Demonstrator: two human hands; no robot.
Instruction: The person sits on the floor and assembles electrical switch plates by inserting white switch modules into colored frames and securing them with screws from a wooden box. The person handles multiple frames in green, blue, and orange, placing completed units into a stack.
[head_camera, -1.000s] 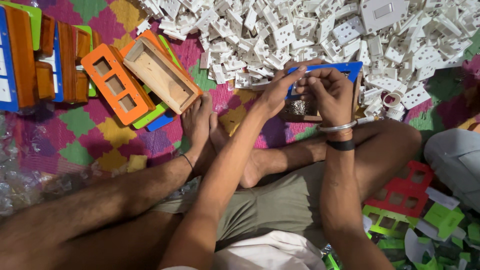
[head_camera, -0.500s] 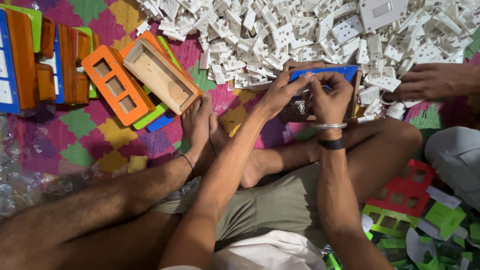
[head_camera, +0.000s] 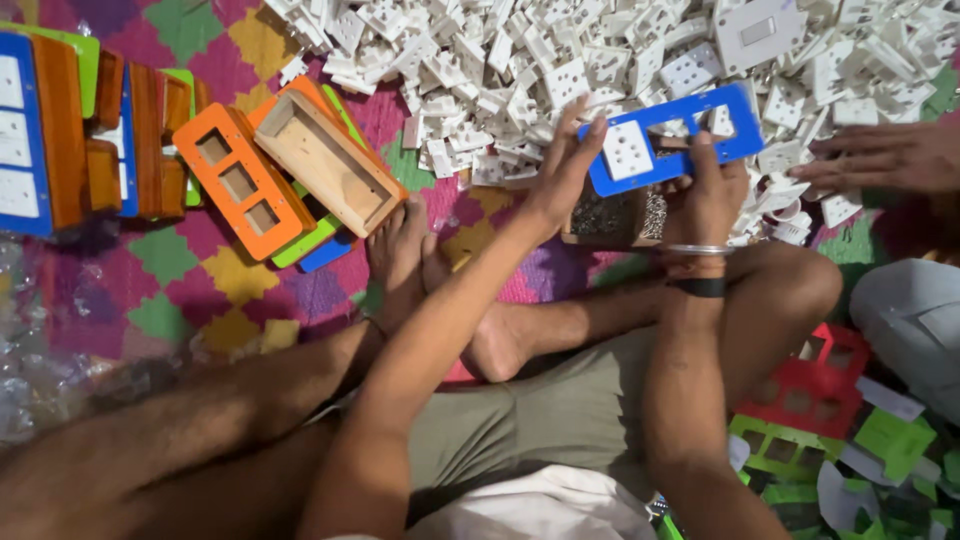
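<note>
A blue switch plate frame (head_camera: 700, 125) with one white socket insert (head_camera: 627, 150) fitted in it is held tilted over a small wooden box (head_camera: 612, 215). My right hand (head_camera: 712, 195) grips the frame's lower edge near its middle. My left hand (head_camera: 562, 165) presses flat-fingered against the frame's left end, beside the fitted insert. A big heap of white socket and switch parts (head_camera: 520, 70) lies just beyond both hands.
Orange frame (head_camera: 238, 182) and open wooden box (head_camera: 325, 160) lie left on the patterned mat (head_camera: 190, 270); more boxes (head_camera: 60, 130) at far left. Another person's hand (head_camera: 885, 155) rests on the white parts at right. Red (head_camera: 815, 385) and green frames (head_camera: 790, 450) sit lower right.
The blue frame has been lifted and tilted, with a white insert now showing in it. My left hand opened out flat. The other person's hand came in from the right.
</note>
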